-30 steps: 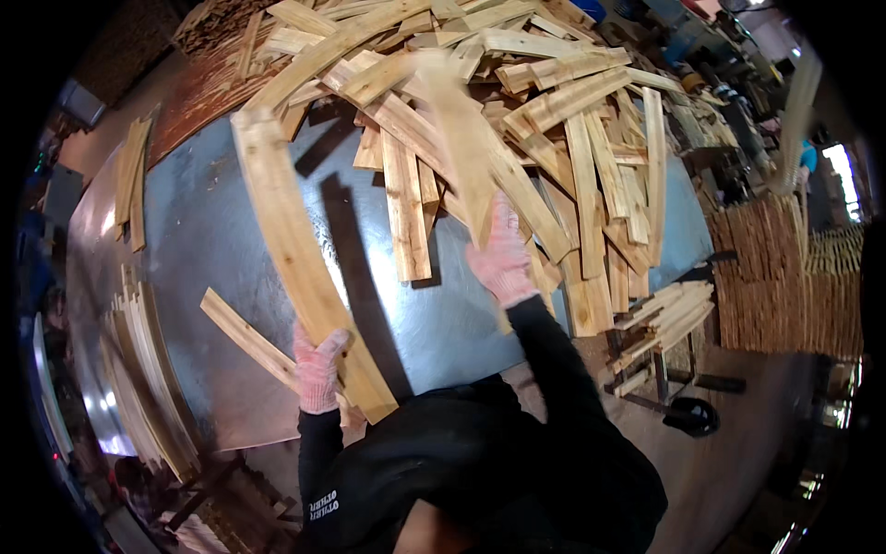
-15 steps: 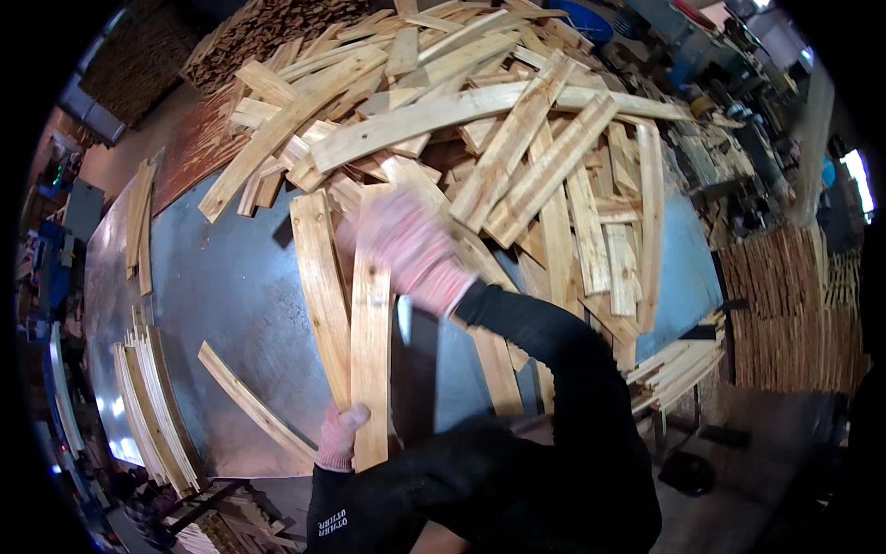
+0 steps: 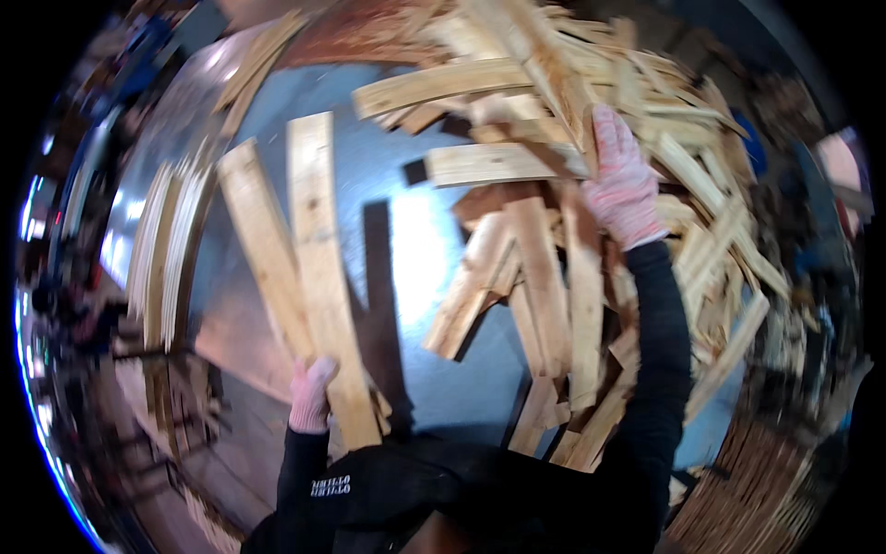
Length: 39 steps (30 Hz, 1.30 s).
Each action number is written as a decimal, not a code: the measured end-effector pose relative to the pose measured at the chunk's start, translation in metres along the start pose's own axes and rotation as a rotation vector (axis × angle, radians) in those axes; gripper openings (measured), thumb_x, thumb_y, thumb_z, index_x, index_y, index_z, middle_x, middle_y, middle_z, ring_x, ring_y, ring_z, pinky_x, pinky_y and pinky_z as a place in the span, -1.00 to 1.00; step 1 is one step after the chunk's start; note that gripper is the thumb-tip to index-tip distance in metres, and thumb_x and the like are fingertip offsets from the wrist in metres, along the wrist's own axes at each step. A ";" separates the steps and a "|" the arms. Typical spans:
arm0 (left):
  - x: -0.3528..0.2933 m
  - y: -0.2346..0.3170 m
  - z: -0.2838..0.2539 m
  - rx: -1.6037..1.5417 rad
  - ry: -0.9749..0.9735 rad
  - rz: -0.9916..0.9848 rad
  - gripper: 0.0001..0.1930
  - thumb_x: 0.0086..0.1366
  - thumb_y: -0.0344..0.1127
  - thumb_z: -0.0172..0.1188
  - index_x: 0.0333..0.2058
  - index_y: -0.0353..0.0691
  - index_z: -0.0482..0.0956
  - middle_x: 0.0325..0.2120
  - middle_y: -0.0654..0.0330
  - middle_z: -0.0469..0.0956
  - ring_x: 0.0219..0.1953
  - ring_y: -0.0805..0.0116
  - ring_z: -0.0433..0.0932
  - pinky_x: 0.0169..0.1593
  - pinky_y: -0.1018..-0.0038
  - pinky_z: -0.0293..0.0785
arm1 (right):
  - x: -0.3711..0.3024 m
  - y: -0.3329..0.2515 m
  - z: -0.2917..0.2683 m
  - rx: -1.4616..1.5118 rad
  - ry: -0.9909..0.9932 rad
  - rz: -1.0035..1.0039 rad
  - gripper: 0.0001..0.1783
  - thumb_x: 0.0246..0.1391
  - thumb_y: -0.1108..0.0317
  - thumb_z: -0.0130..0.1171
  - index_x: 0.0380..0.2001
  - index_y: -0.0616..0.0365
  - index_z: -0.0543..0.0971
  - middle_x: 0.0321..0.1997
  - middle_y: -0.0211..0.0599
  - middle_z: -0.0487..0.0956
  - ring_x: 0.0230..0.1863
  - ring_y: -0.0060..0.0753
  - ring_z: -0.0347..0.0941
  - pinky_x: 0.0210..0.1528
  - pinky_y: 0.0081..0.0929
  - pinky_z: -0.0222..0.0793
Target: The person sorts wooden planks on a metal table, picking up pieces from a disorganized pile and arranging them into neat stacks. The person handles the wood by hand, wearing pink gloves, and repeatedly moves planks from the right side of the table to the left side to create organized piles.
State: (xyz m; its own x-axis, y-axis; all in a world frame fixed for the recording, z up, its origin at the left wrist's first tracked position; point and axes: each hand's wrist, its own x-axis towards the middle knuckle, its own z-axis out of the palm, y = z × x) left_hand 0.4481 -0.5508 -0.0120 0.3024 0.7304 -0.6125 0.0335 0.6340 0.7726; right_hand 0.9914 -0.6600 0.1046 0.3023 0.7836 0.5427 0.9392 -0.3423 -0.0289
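My left hand (image 3: 312, 395), in a pink-and-white knit glove, is closed around the lower part of two wooden boards. One board (image 3: 316, 212) stands nearly straight up the view; the other board (image 3: 263, 240) fans out to its left. Farther to the right, my gloved right hand (image 3: 625, 185) grips the near end of a long, brown-streaked wooden board (image 3: 544, 69) that slants over the pile. Its thumb is hidden. Under and around it lies a heap of loose boards (image 3: 540, 277), several pointing toward me.
A blue-grey metal table (image 3: 351, 97) bears the boards. A row of thin strips (image 3: 171, 249) stands at its left, with two more strips (image 3: 258, 69) behind. Stacked wood (image 3: 752, 489) sits beyond the lower right edge. Machinery lines the blurred far left.
My view has swung to the right. My right hand has left the boards by my left hand and reached the pile, taking hold of a long board. My left hand keeps its two boards.
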 end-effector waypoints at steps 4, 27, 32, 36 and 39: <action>-0.001 0.017 0.029 0.113 0.075 0.105 -0.71 0.24 -0.37 0.30 -0.08 -0.33 0.58 -0.26 0.21 0.64 -0.24 0.46 0.61 -0.15 0.47 0.56 | 0.048 0.008 0.043 0.158 -0.756 0.009 0.08 -0.14 0.40 0.23 0.50 0.04 0.00 0.44 0.10 0.26 0.47 0.09 0.13 0.50 -0.19 0.06; 0.032 0.069 -0.270 -0.254 -0.067 0.165 -0.50 0.33 -0.15 0.12 0.12 -0.39 0.43 -0.19 0.06 0.62 -0.24 0.25 0.65 -0.16 0.33 0.63 | 0.046 -0.497 0.193 1.012 -1.003 0.598 -0.03 0.05 -0.04 0.26 0.29 0.40 0.08 -0.13 0.08 0.62 -0.13 -0.10 0.62 0.09 -0.23 0.47; 0.011 0.098 -0.278 -0.005 0.202 0.404 -0.57 0.30 -0.17 0.20 0.03 -0.34 0.50 -0.23 0.16 0.62 -0.27 0.36 0.63 -0.16 0.42 0.60 | 0.025 -0.558 0.220 1.256 -0.902 0.749 0.04 0.08 0.09 0.21 0.47 0.30 -0.07 -0.11 0.02 0.59 -0.22 -0.16 0.60 -0.06 -0.27 0.57; 0.040 0.124 -0.196 0.000 0.175 0.382 -0.56 0.20 -0.38 0.37 0.05 -0.28 0.51 -0.21 0.24 0.62 -0.25 0.50 0.59 -0.18 0.54 0.58 | -0.006 -0.522 0.176 1.726 -0.735 1.143 -0.22 0.19 0.41 0.16 0.43 0.09 0.10 -0.21 -0.26 0.46 -0.40 -0.42 0.47 -0.53 -0.52 0.50; 0.087 0.086 -0.146 0.567 0.096 0.334 -0.39 0.24 -0.05 0.32 0.13 -0.34 0.41 -0.19 -0.11 0.64 -0.20 0.16 0.67 -0.08 0.28 0.58 | -0.064 -0.495 0.199 1.144 -0.792 0.795 -0.29 0.34 -0.03 -0.03 0.40 0.16 0.19 -0.09 0.09 0.58 -0.14 0.04 0.57 -0.15 -0.13 0.53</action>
State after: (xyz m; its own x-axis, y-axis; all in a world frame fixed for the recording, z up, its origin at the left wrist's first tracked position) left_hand 0.3382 -0.3954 -0.0238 0.2981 0.9006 -0.3163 0.4565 0.1565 0.8759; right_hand 0.5395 -0.4374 -0.0826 0.4134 0.7874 -0.4572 0.0218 -0.5106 -0.8596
